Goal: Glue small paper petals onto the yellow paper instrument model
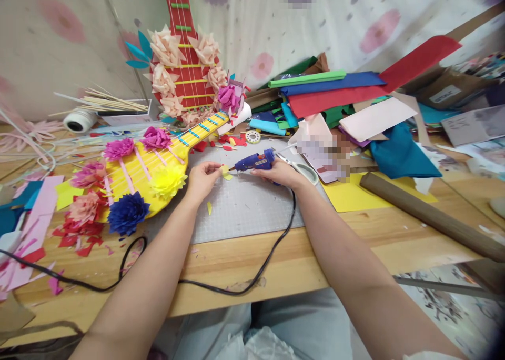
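My right hand is wrapped round a blue glue gun, whose nozzle points left. Between the fingertips of my left hand is a small yellow paper piece, right at the nozzle; whether the two touch I cannot tell. Both hands are over a grey cutting mat. A yellow paper scrap lies on the mat below my left hand. Left of that hand rests a yellow craft guitar with pink strips and paper flowers, among them a yellow flower and a dark blue flower.
A black cord loops along the table front. Scissors lie beyond my right hand. A red craft guitar stands at the back. Coloured paper is piled back right, near a brown roll. Wooden sticks lie back left.
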{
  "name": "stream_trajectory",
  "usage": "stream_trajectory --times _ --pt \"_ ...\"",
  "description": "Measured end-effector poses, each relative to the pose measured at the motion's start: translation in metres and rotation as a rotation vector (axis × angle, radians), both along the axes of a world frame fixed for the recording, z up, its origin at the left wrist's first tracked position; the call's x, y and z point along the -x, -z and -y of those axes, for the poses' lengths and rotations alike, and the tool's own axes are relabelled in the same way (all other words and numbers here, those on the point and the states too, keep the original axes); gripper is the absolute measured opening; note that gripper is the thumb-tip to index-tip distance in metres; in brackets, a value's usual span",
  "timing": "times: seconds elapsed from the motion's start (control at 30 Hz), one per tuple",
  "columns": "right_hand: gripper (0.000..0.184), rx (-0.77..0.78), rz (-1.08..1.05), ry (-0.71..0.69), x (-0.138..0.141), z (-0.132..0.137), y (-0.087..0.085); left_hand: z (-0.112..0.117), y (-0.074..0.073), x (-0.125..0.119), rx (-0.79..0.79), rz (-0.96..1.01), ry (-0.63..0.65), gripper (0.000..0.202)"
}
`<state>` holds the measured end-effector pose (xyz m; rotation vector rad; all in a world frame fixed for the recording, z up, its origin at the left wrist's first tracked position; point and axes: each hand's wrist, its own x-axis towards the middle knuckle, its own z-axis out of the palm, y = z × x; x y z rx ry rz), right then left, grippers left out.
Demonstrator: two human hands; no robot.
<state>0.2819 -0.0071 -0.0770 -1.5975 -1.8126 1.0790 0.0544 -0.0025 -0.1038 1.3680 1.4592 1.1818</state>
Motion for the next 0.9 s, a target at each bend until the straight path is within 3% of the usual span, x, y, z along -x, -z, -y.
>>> stream_trajectory --times 0.9 --pt "0.039 -0.01 -0.059 0.04 0.0003 -0.0005 0.0023 0.0023 0.0005 0.0013 -0.018 -0.082 0.093 0.026"
